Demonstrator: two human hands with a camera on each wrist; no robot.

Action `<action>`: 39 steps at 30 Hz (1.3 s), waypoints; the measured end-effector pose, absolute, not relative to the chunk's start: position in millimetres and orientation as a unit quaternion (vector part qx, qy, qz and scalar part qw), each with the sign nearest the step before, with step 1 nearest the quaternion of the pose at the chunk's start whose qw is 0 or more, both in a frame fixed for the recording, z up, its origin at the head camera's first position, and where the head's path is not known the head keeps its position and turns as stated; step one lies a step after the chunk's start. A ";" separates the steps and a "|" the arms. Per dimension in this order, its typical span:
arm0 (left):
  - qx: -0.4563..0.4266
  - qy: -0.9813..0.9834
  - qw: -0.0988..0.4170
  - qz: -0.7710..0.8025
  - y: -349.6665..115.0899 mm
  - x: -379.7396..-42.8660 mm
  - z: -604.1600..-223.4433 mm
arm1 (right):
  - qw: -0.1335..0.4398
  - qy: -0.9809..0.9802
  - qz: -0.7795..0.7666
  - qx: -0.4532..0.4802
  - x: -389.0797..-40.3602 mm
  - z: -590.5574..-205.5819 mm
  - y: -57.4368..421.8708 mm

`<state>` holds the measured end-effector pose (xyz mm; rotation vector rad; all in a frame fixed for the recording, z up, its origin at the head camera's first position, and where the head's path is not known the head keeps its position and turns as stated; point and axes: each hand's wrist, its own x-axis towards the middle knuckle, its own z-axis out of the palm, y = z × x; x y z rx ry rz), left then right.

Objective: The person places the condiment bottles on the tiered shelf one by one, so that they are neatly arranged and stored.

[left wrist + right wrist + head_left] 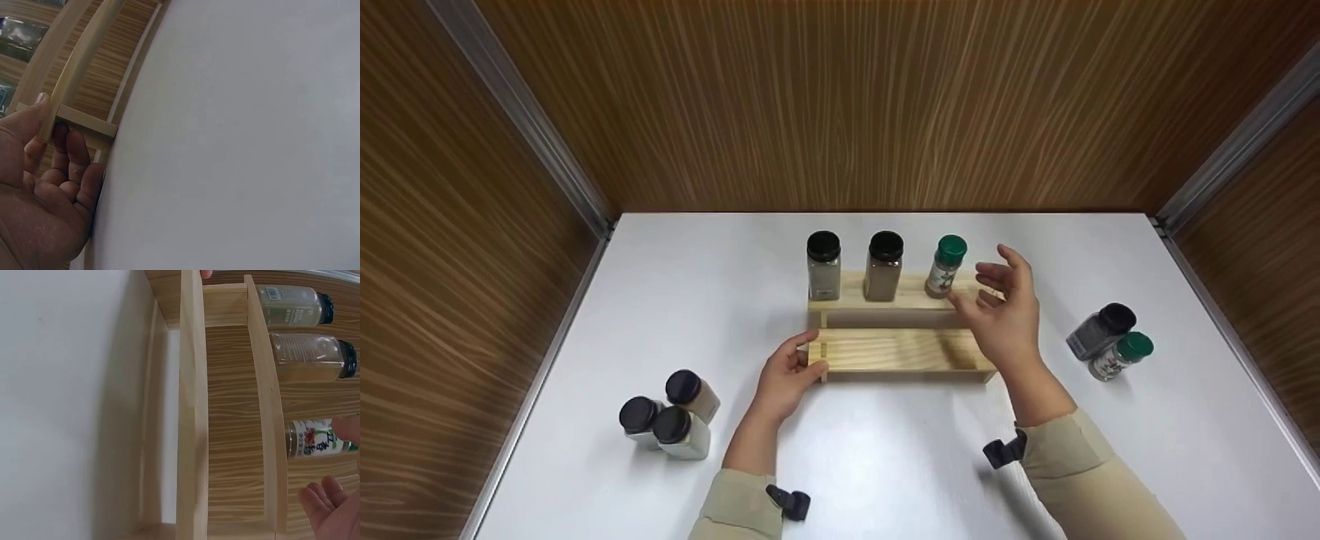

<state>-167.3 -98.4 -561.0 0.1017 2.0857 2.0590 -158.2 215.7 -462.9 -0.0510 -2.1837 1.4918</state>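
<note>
A two-tier wooden spice rack (892,350) stands on the white table. My left hand (782,382) grips the left end of its lower shelf, thumb on top and fingers curled below, as the left wrist view shows. On the upper shelf stand a black-capped jar of pale spice (824,270), a black-capped jar of brown spice (883,271) and a green-capped spice jar (943,271). My right hand (1009,322) is just right of the green-capped jar, its thumb and fingers spread apart with nothing between them. The thumb overlaps this jar's label (315,437) in the right wrist view.
Three black-capped jars (681,424) stand clustered at the left of the table. At the right, a black-capped jar (1095,334) and another green-capped jar (1114,361) are side by side. Wood-grain panels (877,105) enclose the table at the back and sides.
</note>
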 end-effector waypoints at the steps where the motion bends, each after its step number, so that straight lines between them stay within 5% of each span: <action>1: 0.034 0.707 0.103 0.699 -99.6 -167.2 -560.7 | 0.252 -0.801 0.543 -0.019 -155.9 -462.6 217.0; 27: 0.022 0.704 0.097 0.703 -108.8 -169.2 -564.0 | 0.398 -0.776 0.477 -0.107 -108.4 -448.6 287.6; 39: 0.024 0.703 0.102 0.704 -109.3 -168.2 -562.3 | 0.372 -0.773 0.467 -0.215 -83.8 -467.3 316.2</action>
